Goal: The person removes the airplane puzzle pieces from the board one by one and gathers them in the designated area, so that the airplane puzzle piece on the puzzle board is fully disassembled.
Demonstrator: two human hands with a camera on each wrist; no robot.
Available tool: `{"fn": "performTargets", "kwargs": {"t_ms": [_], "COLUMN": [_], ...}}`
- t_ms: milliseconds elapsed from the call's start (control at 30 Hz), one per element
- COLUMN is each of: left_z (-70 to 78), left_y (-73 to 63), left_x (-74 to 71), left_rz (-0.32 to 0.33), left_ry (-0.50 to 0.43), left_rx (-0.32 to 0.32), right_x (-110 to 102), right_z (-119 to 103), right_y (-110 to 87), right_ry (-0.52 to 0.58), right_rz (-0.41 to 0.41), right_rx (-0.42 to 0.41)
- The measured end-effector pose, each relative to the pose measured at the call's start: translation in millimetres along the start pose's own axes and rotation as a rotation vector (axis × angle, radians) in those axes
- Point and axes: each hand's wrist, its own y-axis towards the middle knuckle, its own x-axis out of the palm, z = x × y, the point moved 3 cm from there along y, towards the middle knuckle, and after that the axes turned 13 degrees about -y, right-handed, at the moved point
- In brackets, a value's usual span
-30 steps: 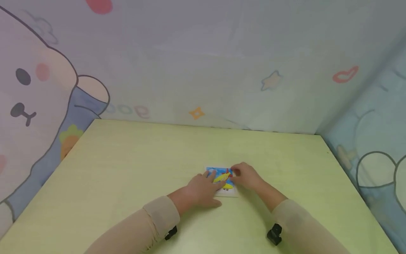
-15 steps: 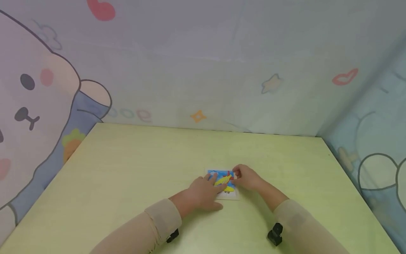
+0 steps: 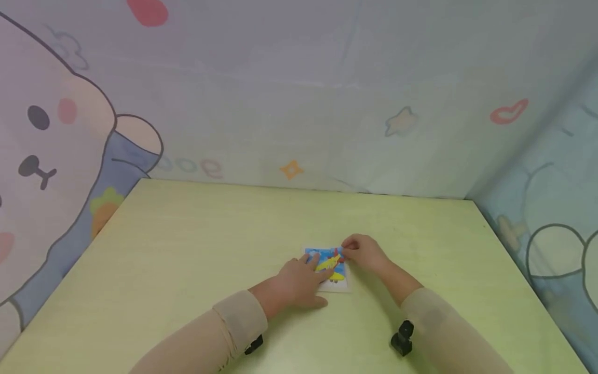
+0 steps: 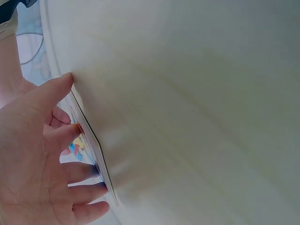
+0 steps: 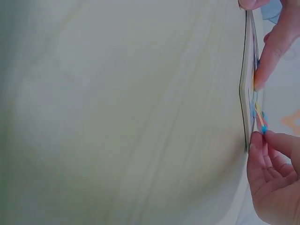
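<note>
A small picture puzzle [image 3: 344, 288] with a yellow aeroplane on blue sky lies flat on the table. My left hand [image 3: 301, 284] rests across its left side, fingers spread and their tips pressing the picture; that part is hidden. At the far right corner, my right hand [image 3: 368, 253] pinches a small colourful puzzle piece [image 5: 261, 121] between thumb and forefinger. The right wrist view shows this piece tilted up from the board. In the left wrist view, the puzzle's thin edge [image 4: 99, 149] shows past the fingers of the left hand.
The pale yellow table [image 3: 210, 223] extends around the puzzle on all sides. Behind it hangs a cloth backdrop [image 3: 299, 93] with cartoon prints, which also runs down the right side. Black wrist cameras [image 3: 403, 337] sit below both sleeves.
My right hand has shifted slightly up along the puzzle's right side to the far corner, uncovering more of the right edge. The left hand has stayed in place on the picture.
</note>
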Motion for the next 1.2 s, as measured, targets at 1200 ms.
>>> {"fn": "performTargets", "kwargs": {"t_ms": [1200], "left_z": [1.7], "left_y": [-5.4], "left_x": [-3.7], "left_rz": [0.005], "left_ry": [-0.031], "left_rx": [-0.013], "right_x": [-39.0], "right_z": [70.4], "right_y": [-21.9], "right_ry": [0.322], "right_rz": [-0.013], "right_rx": [0.173]}}
